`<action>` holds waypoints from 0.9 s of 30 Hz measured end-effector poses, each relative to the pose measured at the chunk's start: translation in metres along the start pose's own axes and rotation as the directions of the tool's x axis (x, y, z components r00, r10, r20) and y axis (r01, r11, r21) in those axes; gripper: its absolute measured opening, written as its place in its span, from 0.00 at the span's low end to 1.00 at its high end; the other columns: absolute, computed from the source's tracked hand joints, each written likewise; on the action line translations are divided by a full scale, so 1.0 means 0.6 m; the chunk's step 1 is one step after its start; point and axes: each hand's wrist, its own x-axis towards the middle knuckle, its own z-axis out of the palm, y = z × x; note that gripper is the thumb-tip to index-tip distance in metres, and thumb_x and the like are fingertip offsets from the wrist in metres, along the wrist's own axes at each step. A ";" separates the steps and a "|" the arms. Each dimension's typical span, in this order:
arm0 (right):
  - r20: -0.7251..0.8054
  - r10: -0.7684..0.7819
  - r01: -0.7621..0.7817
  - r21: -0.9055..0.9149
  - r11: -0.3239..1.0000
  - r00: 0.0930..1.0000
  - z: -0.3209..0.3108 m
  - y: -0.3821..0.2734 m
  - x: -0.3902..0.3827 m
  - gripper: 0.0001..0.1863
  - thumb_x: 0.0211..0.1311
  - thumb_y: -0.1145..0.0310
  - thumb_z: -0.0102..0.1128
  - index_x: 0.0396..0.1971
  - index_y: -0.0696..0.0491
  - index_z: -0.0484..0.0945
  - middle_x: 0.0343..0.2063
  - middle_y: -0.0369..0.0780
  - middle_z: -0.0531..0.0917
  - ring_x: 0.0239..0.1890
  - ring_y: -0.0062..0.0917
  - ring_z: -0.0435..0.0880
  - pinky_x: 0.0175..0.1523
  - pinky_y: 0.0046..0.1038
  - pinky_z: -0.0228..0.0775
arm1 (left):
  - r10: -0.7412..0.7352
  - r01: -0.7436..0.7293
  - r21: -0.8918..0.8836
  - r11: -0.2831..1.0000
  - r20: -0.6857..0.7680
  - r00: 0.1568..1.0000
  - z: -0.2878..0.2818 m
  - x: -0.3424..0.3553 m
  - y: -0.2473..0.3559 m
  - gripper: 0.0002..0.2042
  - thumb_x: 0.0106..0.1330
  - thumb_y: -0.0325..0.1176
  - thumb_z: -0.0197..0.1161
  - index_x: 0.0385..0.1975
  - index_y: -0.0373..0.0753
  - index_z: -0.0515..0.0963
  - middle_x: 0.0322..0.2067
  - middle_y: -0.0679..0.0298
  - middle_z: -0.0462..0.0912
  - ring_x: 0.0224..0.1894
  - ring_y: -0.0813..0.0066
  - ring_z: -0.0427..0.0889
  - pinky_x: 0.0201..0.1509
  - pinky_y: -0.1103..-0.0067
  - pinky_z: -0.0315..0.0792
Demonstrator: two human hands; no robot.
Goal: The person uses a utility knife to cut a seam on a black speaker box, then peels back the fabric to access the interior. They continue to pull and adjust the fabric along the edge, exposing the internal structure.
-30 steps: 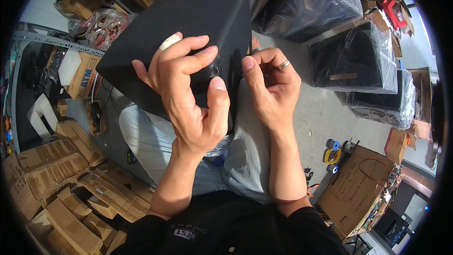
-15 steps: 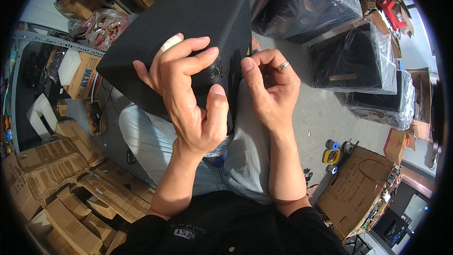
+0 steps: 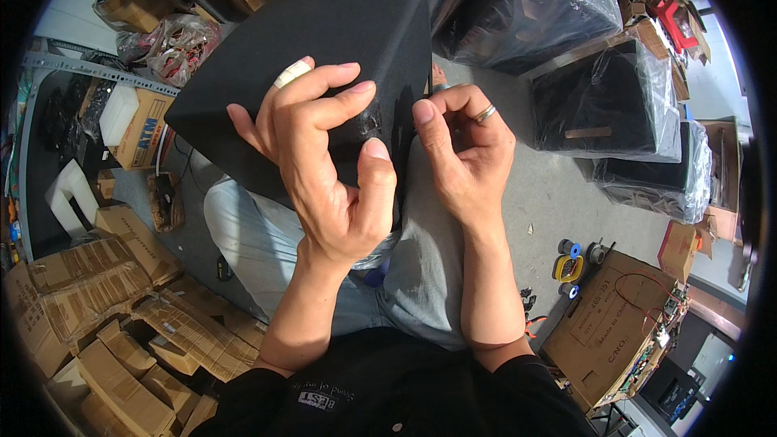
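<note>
A large black box (image 3: 340, 32), perhaps a speaker cabinet, stands tilted before me between my knees. A glossy dark patch (image 3: 371, 123) shows on its right edge. My left hand (image 3: 324, 158) is over the box's near side, fingers spread and curved, with nothing seen in them; I cannot tell if it touches the surface. One of its fingers wears a pale wrap (image 3: 293, 73). My right hand (image 3: 469, 146), with a ring (image 3: 485, 113), is closed at the box's right edge. Its thumb and forefinger come together there; what they pinch, if anything, is hidden.
Plastic-wrapped black boxes (image 3: 603, 105) stand to the right. Flattened cartons (image 3: 89, 283) pile up at the left. A brown carton (image 3: 603, 324) bearing wires and boards sits at the right, beside several small spools (image 3: 570, 267) on the floor. A perforated metal shelf (image 3: 105, 71) is at the far left.
My left thumb has shifted slightly up and to the right. The right hand and the black box look almost unmoved.
</note>
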 end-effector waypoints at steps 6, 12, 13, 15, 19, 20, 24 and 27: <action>0.001 -0.002 0.002 -0.011 1.000 1.000 0.000 -0.001 0.000 0.10 0.69 0.69 0.74 0.30 0.54 0.83 0.21 0.30 0.83 0.24 0.13 0.79 0.32 0.19 0.67 | 0.013 -0.013 0.014 1.000 0.000 1.000 0.000 -0.001 0.000 0.17 0.67 0.38 0.61 0.53 0.40 0.81 0.57 0.59 0.84 0.71 0.54 0.71 0.84 0.49 0.24; -0.002 -0.005 0.005 -0.009 1.000 1.000 -0.002 0.002 0.000 0.10 0.69 0.68 0.74 0.29 0.54 0.83 0.21 0.30 0.83 0.24 0.13 0.79 0.32 0.19 0.68 | 0.044 -0.044 0.012 0.999 0.030 0.999 -0.007 0.003 0.001 0.18 0.68 0.38 0.64 0.55 0.40 0.81 0.58 0.60 0.85 0.70 0.56 0.73 0.83 0.50 0.26; -0.004 -0.010 0.010 -0.001 1.000 1.000 -0.001 0.003 0.001 0.10 0.69 0.68 0.74 0.29 0.54 0.83 0.21 0.30 0.83 0.24 0.12 0.79 0.32 0.19 0.68 | 0.050 -0.051 0.043 0.998 0.042 0.998 -0.009 0.002 -0.003 0.18 0.68 0.39 0.66 0.55 0.40 0.81 0.58 0.61 0.85 0.69 0.58 0.74 0.83 0.50 0.27; 0.001 0.012 -0.012 0.004 1.000 1.000 0.000 -0.001 0.000 0.10 0.69 0.68 0.74 0.29 0.55 0.83 0.21 0.30 0.83 0.25 0.12 0.79 0.32 0.19 0.68 | 0.052 -0.055 0.087 0.995 0.039 0.998 -0.010 0.002 -0.005 0.17 0.69 0.39 0.68 0.54 0.42 0.82 0.57 0.64 0.86 0.67 0.61 0.76 0.83 0.51 0.31; 0.011 0.041 -0.041 0.033 0.999 0.999 0.000 0.001 -0.001 0.10 0.70 0.69 0.74 0.29 0.55 0.83 0.21 0.30 0.82 0.25 0.12 0.79 0.32 0.19 0.68 | 0.043 -0.045 0.115 0.992 0.014 0.999 -0.014 0.008 -0.014 0.10 0.71 0.38 0.71 0.47 0.45 0.85 0.52 0.69 0.90 0.61 0.67 0.82 0.81 0.57 0.45; 0.013 0.037 -0.038 0.037 0.999 0.999 0.001 0.001 -0.001 0.10 0.70 0.69 0.74 0.29 0.55 0.83 0.21 0.30 0.82 0.25 0.12 0.79 0.32 0.19 0.68 | 0.042 -0.044 0.119 0.992 0.014 0.999 -0.017 0.011 -0.017 0.08 0.71 0.38 0.71 0.45 0.46 0.86 0.50 0.70 0.90 0.59 0.68 0.83 0.80 0.59 0.48; 0.015 0.031 -0.031 0.026 0.999 0.999 0.002 -0.001 0.000 0.10 0.69 0.70 0.74 0.29 0.55 0.83 0.21 0.29 0.82 0.25 0.12 0.79 0.32 0.18 0.68 | 0.048 -0.053 0.071 0.996 0.065 0.997 -0.026 0.019 -0.018 0.11 0.68 0.36 0.73 0.47 0.46 0.87 0.52 0.70 0.90 0.59 0.67 0.83 0.78 0.60 0.51; 0.012 0.028 -0.029 0.025 0.999 1.000 -0.001 0.002 0.001 0.09 0.69 0.70 0.74 0.29 0.55 0.83 0.21 0.29 0.82 0.25 0.11 0.78 0.32 0.18 0.67 | 0.063 -0.071 0.036 0.997 0.190 0.980 -0.048 0.025 -0.001 0.20 0.63 0.36 0.74 0.55 0.45 0.85 0.57 0.67 0.88 0.64 0.65 0.80 0.79 0.58 0.48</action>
